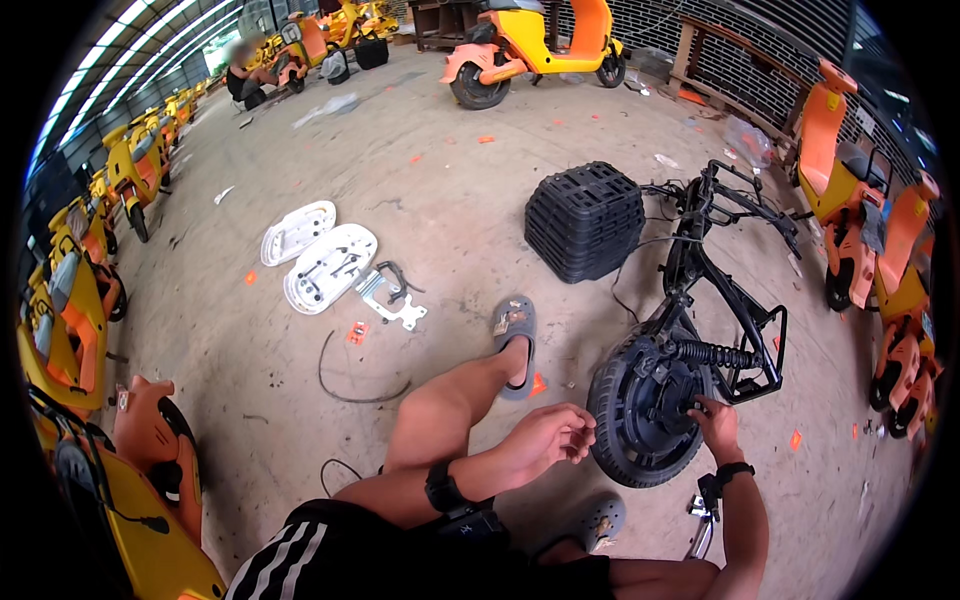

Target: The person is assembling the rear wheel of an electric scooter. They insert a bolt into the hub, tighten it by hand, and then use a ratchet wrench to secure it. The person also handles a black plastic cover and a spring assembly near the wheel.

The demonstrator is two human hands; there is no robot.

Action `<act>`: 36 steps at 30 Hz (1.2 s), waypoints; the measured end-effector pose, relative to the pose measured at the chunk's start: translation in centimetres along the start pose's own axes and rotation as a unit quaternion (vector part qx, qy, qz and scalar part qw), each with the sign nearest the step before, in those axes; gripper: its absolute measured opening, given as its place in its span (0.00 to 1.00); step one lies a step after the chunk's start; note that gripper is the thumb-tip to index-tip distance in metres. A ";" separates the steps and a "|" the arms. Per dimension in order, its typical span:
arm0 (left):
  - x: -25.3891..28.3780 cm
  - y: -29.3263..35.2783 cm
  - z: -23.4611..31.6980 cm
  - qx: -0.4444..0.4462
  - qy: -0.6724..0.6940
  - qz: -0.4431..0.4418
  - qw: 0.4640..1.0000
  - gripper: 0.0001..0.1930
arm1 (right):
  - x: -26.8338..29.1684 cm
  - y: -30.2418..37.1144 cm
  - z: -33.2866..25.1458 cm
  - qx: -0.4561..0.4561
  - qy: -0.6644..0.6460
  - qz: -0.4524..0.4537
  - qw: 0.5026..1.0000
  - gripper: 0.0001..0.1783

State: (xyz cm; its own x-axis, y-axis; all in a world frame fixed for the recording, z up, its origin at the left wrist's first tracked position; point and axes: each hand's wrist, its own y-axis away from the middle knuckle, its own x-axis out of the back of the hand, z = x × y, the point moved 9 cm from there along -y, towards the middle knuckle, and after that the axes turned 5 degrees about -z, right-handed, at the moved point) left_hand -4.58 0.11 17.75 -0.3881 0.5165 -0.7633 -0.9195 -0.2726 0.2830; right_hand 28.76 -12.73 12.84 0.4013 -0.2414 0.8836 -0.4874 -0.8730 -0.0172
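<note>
A black scooter frame lies on the floor to my right, its rear wheel turned toward me. My right hand is at the wheel hub, with thumb and fingertips closed together near the axle. Whatever small part they pinch is too small to make out. To the left of the tyre hovers my left hand, its fingers loosely curled and partly apart, with nothing visible in them. A black shock absorber runs above the hub. Beside my right wrist, a metal tool-like object is partly hidden.
Stacked black baskets stand beyond the wheel. White plastic covers, a metal bracket and a black cable lie on the left floor. Yellow-orange scooters line the sides and back. Far off, a person sits by a scooter.
</note>
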 end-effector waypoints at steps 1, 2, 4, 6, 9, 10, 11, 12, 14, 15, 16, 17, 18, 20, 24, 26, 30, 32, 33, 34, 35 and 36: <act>0.1 0.0 0.0 -0.001 -0.002 0.007 1.000 0.08 | 0.2 0.0 -0.3 -0.001 0.006 -0.003 1.000 0.17; 0.2 0.0 0.0 -0.002 0.000 0.008 1.000 0.08 | 0.2 0.0 -0.4 -0.002 0.011 -0.006 1.000 0.17; 0.4 0.0 0.2 -0.006 0.004 0.010 1.000 0.08 | 0.0 0.0 0.7 0.005 0.008 0.004 1.000 0.16; 0.2 -0.1 0.5 -0.008 0.001 0.004 1.000 0.08 | -0.2 -0.3 1.5 0.017 0.010 0.021 1.000 0.16; 0.5 0.1 0.4 -0.007 0.005 0.003 1.000 0.08 | -0.6 -0.3 0.8 0.034 0.031 0.045 0.998 0.13; 0.6 0.1 0.3 -0.007 0.006 0.003 1.000 0.08 | -1.1 0.0 0.7 0.035 0.045 0.052 0.997 0.12; 0.4 0.0 0.4 -0.007 -0.001 0.005 1.000 0.08 | -1.2 0.2 0.7 0.037 0.058 0.060 0.996 0.11; 0.2 -0.1 0.4 -0.007 -0.008 0.008 1.000 0.08 | -1.1 0.2 0.9 0.038 0.063 0.067 0.995 0.12; 0.2 -0.1 0.5 -0.009 -0.016 0.014 1.000 0.08 | -0.8 -0.2 0.7 0.043 0.074 0.078 0.993 0.12; 0.3 -0.1 0.5 -0.009 -0.019 0.018 1.000 0.08 | -1.1 -0.5 1.1 0.018 0.103 0.066 0.992 0.13; 0.4 -0.1 0.4 -0.008 -0.022 0.022 0.999 0.08 | -1.5 -0.8 1.6 -0.007 0.132 0.054 0.990 0.13; 0.6 -0.1 0.4 -0.012 -0.020 0.022 0.999 0.08 | -1.8 -0.9 2.2 -0.034 0.162 0.041 0.985 0.14; 0.9 -0.1 0.3 -0.016 -0.019 0.022 0.999 0.08 | -2.0 -1.0 2.1 -0.024 0.167 0.037 0.985 0.15; 0.9 -0.2 0.6 -0.018 -0.020 0.020 0.999 0.08 | -1.8 -1.5 1.2 -0.003 0.174 0.041 0.984 0.17; 0.9 -0.1 0.5 -0.020 -0.015 0.018 1.000 0.08 | -1.6 -1.0 2.2 -0.039 0.122 0.039 0.991 0.18; 1.0 -0.1 0.7 -0.021 -0.015 0.021 0.999 0.07 | -1.4 -1.2 0.8 -0.003 0.130 0.028 0.991 0.16; 1.2 0.1 0.2 -0.009 -0.013 0.028 0.999 0.08 | -1.1 -0.6 -0.6 0.056 0.126 0.039 0.990 0.13; 1.0 -0.1 0.3 -0.013 -0.017 0.022 1.000 0.08 | -1.0 -0.8 0.1 0.044 0.114 0.041 0.992 0.12; 0.9 -0.3 0.5 -0.018 -0.018 0.017 1.000 0.08 | -0.9 -1.2 0.6 0.031 0.118 0.033 0.992 0.12; 0.8 -0.1 0.5 -0.020 -0.019 0.015 1.000 0.08 | -1.3 -1.3 1.3 0.016 0.119 0.022 0.992 0.12; 0.8 0.0 0.4 -0.019 -0.019 0.015 1.000 0.08 | -1.7 -1.7 2.3 -0.005 0.123 0.019 0.992 0.16; 0.8 0.1 0.4 -0.019 -0.019 0.015 1.000 0.08 | -2.0 -1.5 3.0 -0.024 0.126 0.030 0.991 0.17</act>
State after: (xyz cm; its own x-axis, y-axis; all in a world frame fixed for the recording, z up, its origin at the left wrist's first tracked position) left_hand -5.01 0.82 17.35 -0.4182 0.5371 -0.7326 -0.9048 -0.3180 0.2833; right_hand 31.00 -12.21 9.75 0.1673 -0.1745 0.9703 -0.5439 -0.8372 -0.0568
